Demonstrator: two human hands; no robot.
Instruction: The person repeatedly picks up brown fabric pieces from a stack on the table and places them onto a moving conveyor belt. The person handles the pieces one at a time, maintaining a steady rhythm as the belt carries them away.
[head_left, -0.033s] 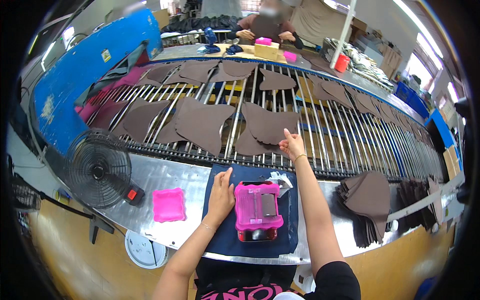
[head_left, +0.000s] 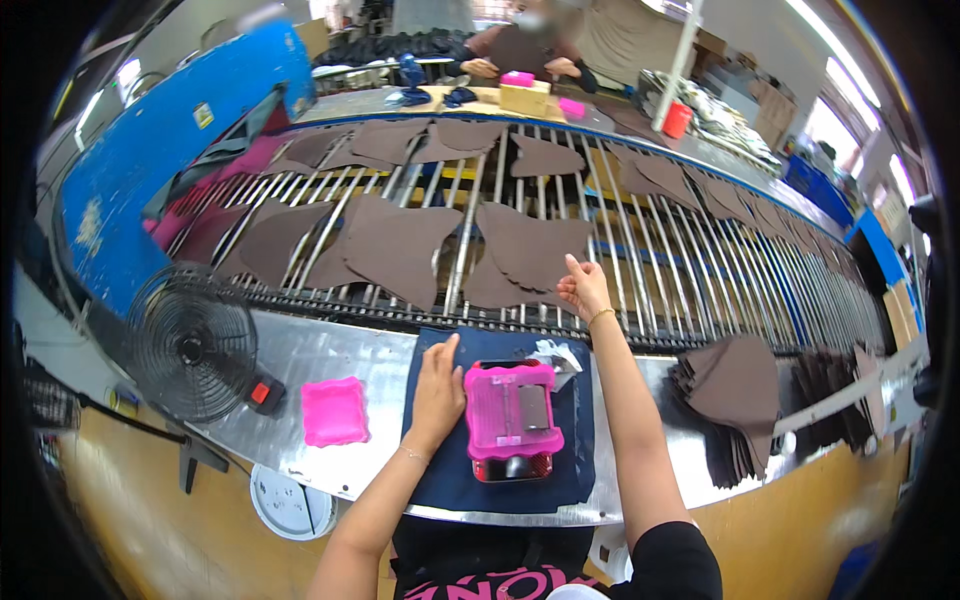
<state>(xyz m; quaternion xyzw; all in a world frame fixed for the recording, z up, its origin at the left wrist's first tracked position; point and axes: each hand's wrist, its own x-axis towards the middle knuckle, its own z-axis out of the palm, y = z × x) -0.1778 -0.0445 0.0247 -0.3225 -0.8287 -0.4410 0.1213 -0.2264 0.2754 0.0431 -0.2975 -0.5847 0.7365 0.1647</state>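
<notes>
My left hand (head_left: pixel 437 391) lies on a dark blue cloth (head_left: pixel 435 480), fingers stretched out and apart, holding nothing. Beside it is a wavy-edged pink tray (head_left: pixel 495 412) on top of a black-and-red object (head_left: pixel 515 468). A small grey block (head_left: pixel 536 408) sits in the tray. My right hand (head_left: pixel 585 287) is raised at the near edge of the roller conveyor, thumb up and the other fingers loosely bent, with nothing visible in it. Its fingertips are close to the right edge of a brown curved fabric piece (head_left: pixel 530 245), which overlaps another brown piece (head_left: pixel 492 284).
A black fan (head_left: pixel 190 348) and a second pink tray (head_left: pixel 335 411) stand on the metal table to the left. Stacked brown pieces (head_left: pixel 735 385) hang over its right edge. A blue machine (head_left: pixel 130 190) flanks the conveyor (head_left: pixel 640 260). Across it, a person works beside a box (head_left: pixel 524 98).
The whole view shifts slightly to the left. Both hands keep nearly the same pose and place.
</notes>
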